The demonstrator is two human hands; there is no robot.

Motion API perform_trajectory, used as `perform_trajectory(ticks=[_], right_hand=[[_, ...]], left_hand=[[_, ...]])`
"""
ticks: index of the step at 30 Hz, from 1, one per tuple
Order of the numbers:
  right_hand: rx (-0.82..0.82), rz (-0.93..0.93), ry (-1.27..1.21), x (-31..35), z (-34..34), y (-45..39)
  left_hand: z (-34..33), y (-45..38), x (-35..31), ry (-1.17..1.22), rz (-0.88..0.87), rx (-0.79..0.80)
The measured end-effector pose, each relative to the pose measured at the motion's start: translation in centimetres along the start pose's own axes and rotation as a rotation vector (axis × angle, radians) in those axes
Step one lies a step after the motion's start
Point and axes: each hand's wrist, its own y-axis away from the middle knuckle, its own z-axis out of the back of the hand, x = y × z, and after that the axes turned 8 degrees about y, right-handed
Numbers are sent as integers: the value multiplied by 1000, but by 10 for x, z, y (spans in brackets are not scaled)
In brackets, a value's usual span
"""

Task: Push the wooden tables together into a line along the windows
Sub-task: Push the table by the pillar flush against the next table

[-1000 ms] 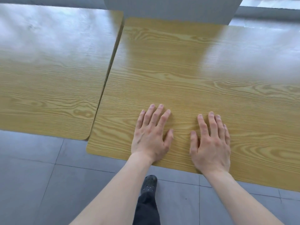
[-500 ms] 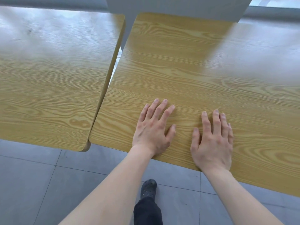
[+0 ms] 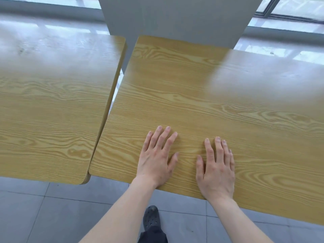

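Note:
Two wooden tables with yellow grain tops fill the view. The left table (image 3: 52, 106) lies squarely along the windows. The right table (image 3: 210, 95) sits skewed beside it, touching near the front corners with a wedge gap widening toward the far end. My left hand (image 3: 157, 158) and my right hand (image 3: 216, 167) rest flat, palms down and fingers spread, on the right table near its front edge. Neither hand grips anything.
A grey pillar (image 3: 175, 20) stands just behind the right table's far edge, between the windows (image 3: 289, 11). Grey floor tiles (image 3: 43, 216) lie below the tables, and my dark shoe (image 3: 151, 218) steps forward under the front edge.
The right table has slid forward toward the pillar and turned, so its front corner now lines up closer with the left table's and the far gap has opened. My foot stepped forward.

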Motion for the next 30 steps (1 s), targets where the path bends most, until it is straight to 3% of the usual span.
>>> perform_trajectory(ticks=[9,19,30], right_hand=[[66,-29,-12,-18,53,-61],[77,-47,-68,-61,94,-201],[50,7,-56,-74,103,-353]], left_hand=[[67,-46,1,-19,66,20],[132,-187,-47,-49,26,-41],[154,-329,-38,-112,-13,-72]])
